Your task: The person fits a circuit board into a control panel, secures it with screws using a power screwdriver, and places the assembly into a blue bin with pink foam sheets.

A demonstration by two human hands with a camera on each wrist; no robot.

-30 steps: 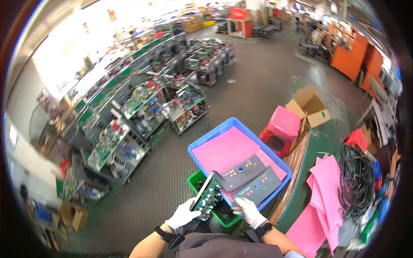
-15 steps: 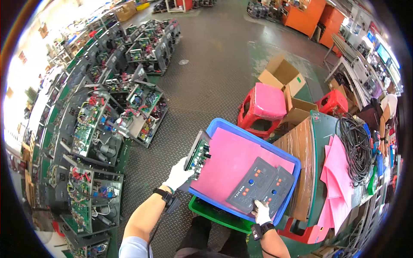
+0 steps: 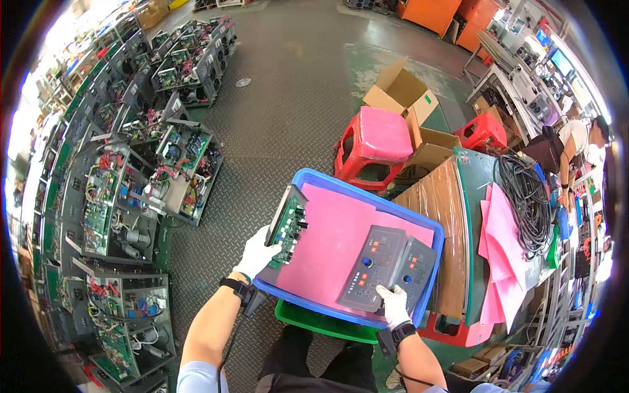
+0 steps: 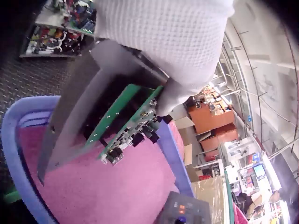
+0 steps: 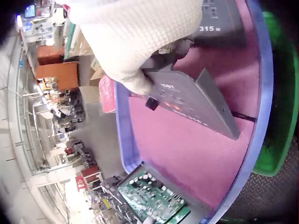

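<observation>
My gloved left hand point(image 3: 259, 252) grips a grey metal control panel point(image 4: 70, 102) by its edge. Its green circuit board point(image 3: 286, 234) faces the tray, and the panel stands tilted over the left side of the blue tray point(image 3: 308, 175). With thumb on top, my gloved right hand point(image 3: 394, 306) pinches the near end of a second grey control panel point(image 3: 373, 265), marked WSE 315. That panel sits tilted over the pink foam sheet point(image 5: 187, 154) in the right wrist view. A third control panel point(image 3: 419, 267) lies to its right in the tray.
Under the blue tray sits a green bin point(image 3: 321, 324). Beyond it are a red stool point(image 3: 377, 141) and open cardboard boxes point(image 3: 403, 88). To the right, a green-topped table point(image 3: 473, 177) bears pink sheets point(image 3: 501, 242) and coiled black cable point(image 3: 524, 203). Opened machine units point(image 3: 124, 229) stand left.
My left hand has brought its panel from the tray's near corner to over its left side. My right hand now pinches the WSE 315 panel, which has turned. The head view has swung right.
</observation>
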